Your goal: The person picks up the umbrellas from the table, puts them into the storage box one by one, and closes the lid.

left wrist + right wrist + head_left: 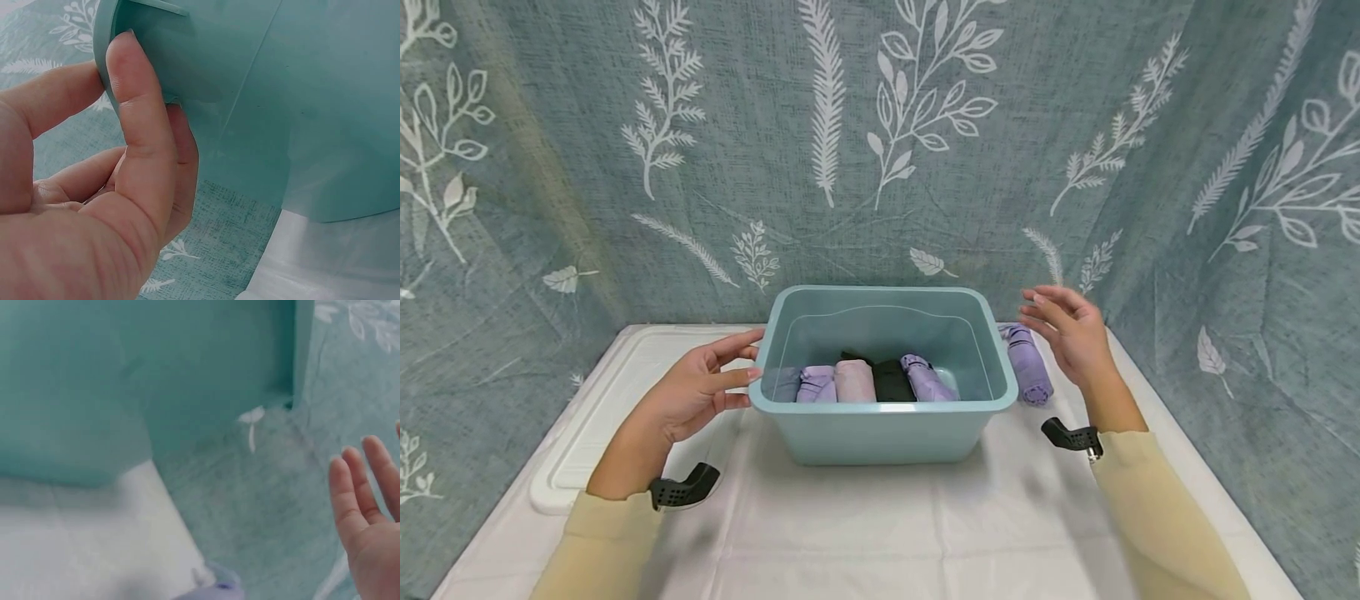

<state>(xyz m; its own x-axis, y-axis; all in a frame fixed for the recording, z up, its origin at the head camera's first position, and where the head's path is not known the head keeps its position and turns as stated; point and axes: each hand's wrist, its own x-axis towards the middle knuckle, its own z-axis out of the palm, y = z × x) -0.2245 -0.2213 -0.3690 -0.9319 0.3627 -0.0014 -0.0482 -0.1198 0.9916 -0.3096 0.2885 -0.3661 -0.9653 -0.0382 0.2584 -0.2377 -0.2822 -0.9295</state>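
A teal plastic storage bin (880,433) stands on the white-covered table. Inside lie several rolled fabric bundles in a row: a grey one (781,385), a lavender one (817,385), a pale pink one (854,382), a black one (892,382) and a tilted purple one (927,380). My left hand (703,383) touches the bin's left rim with its fingertips, fingers spread; in the left wrist view the thumb (140,119) reaches under the lip. To the right, my right hand (1071,333) hangs apart from the bin, fingers loosely extended, above a purple rolled bundle (1030,367) on the table.
A white lid (602,417) lies flat at the left, partly under my left arm. Grey-green leaf-patterned cloth (865,167) hangs behind and along both sides. The white tablecloth (880,533) spreads in front of the bin.
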